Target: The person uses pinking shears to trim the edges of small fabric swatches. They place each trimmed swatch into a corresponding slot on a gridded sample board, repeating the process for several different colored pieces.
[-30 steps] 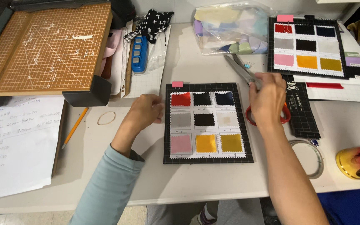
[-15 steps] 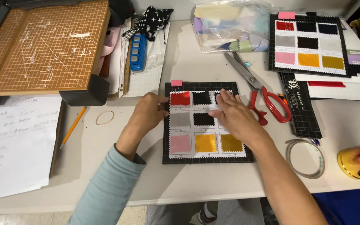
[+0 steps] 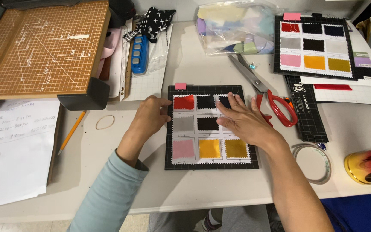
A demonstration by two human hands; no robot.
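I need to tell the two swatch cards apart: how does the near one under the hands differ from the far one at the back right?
The near card lies flat under both hands, the left hand on its edge and the right hand covering its right swatches; the far card is untouched, every swatch showing. The near card lies square to the table edge; the far one sits slightly turned. Both are black cards with a pink tab and a similar colour grid.

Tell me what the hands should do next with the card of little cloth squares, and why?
Probably smooth the right hand across the swatch card, pressing the squares flat. That hand already lies open on the card's right-hand squares, while the left hand steadies the card's left edge. The red-handled scissors lie on the table beside it, touched by neither hand.
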